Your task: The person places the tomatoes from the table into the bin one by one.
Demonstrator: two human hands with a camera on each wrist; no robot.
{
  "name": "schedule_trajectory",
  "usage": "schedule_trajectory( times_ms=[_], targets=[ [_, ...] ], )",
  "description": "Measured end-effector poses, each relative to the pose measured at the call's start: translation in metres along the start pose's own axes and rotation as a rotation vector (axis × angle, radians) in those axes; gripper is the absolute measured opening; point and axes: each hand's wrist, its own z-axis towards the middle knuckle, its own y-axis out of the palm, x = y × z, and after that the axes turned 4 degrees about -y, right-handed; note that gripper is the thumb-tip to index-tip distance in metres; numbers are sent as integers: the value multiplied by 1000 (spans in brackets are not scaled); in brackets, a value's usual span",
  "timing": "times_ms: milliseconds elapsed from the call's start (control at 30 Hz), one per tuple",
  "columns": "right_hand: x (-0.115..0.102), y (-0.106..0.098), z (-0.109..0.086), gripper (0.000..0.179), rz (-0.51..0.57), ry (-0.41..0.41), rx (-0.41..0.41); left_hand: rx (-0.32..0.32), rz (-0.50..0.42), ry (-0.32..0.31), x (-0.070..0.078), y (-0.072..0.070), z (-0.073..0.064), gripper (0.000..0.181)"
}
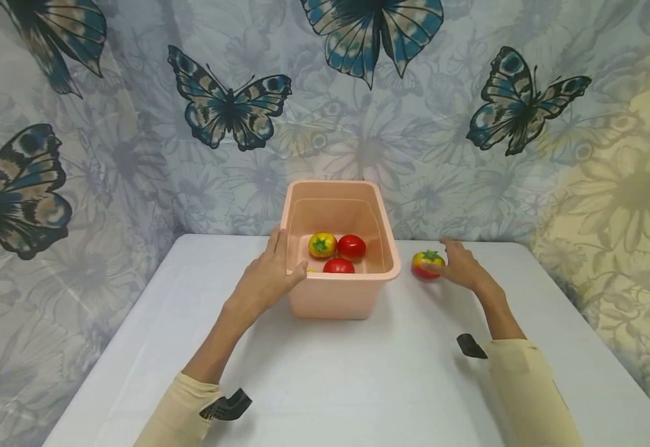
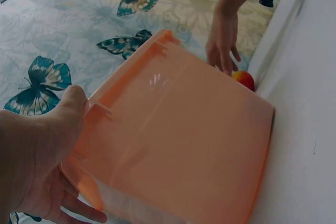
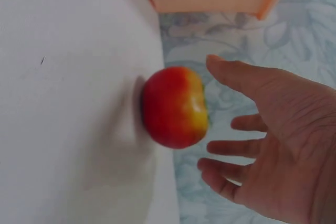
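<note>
A peach-coloured plastic bin [image 1: 338, 297] stands near the table's back edge. My left hand [image 1: 266, 273] rests on its near left corner, thumb at the front rim and straight fingers along the left side. Inside the bin lie a yellow-and-red tomato [image 1: 321, 245] with a green calyx, a red tomato [image 1: 352, 247] and another red tomato [image 1: 338, 266] partly hidden by the front wall. To the right of the bin, a red-and-yellow tomato [image 3: 173, 107] sits on the table. My right hand [image 3: 273, 145] is beside it, fingers spread and apart from it in the right wrist view.
The white table [image 1: 347, 385] meets a cloth backdrop [image 1: 358, 143] printed with butterflies and flowers at the back and sides. A black strap piece [image 1: 226, 406] shows at the left cuff and another black piece [image 1: 471, 346] at the right cuff.
</note>
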Motion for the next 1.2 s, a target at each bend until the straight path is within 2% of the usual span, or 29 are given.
schedule_trajectory(
  times_ms=[233, 400, 533, 700, 767, 1033, 1200],
  targets=[
    [14, 12, 7, 101, -40, 29, -57, 3, -11, -6, -1, 1, 0, 88],
    [23, 18, 8, 92, -18, 27, -41, 13, -26, -3, 0, 2, 1, 86],
    [24, 19, 7, 86, 29, 35, 8, 23, -25, 4, 1, 2, 1, 85],
    [12, 12, 2, 106, 57, 28, 78, 29, -23, 10, 1, 1, 0, 84],
    [6, 8, 0, 107, 65, 7, 120, 27, -25, 7, 1, 1, 0, 84],
    [-13, -4, -8, 85, 80, -129, 322, 18, -24, 3, 1, 1, 1, 85],
    [-26, -9, -13, 72, 88, -151, 392, 13, -24, -3, 1, 1, 0, 88]
  ],
)
